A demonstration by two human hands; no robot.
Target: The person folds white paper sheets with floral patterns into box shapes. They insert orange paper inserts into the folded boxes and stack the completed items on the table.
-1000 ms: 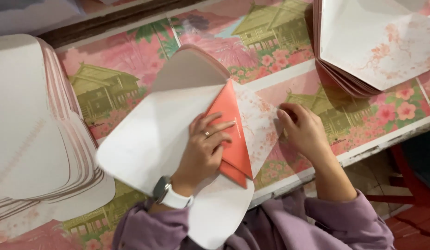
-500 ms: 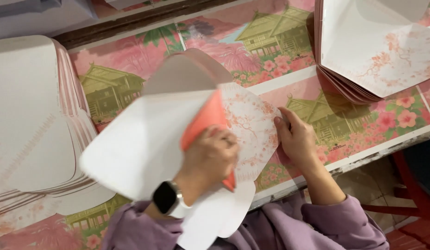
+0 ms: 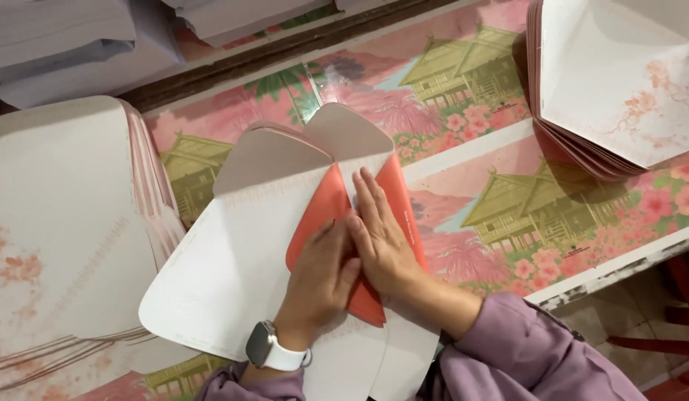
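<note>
A white die-cut envelope sheet [image 3: 218, 260] lies flat on the table, its two red-orange side flaps [image 3: 326, 204] folded inward toward the centre. My left hand [image 3: 318, 278], with a white watch on the wrist, presses flat on the left flap. Beside it, touching, my right hand [image 3: 381, 238] lies flat with straight fingers on the right flap [image 3: 398, 197]. Neither hand grips anything. The rounded top flaps [image 3: 344, 134] of the sheet stay unfolded at the far end.
A tall stack of flat white envelope sheets [image 3: 55, 245] fills the left side. Another stack with a pink floral print [image 3: 619, 82] sits at the far right. The table has a cover printed with houses and flowers [image 3: 463, 82]; its front edge [image 3: 619, 267] runs near my right arm.
The right flap, open a second ago, has been folded inward. My right hand moved left from the table onto it, and both hands now press the flaps side by side.
</note>
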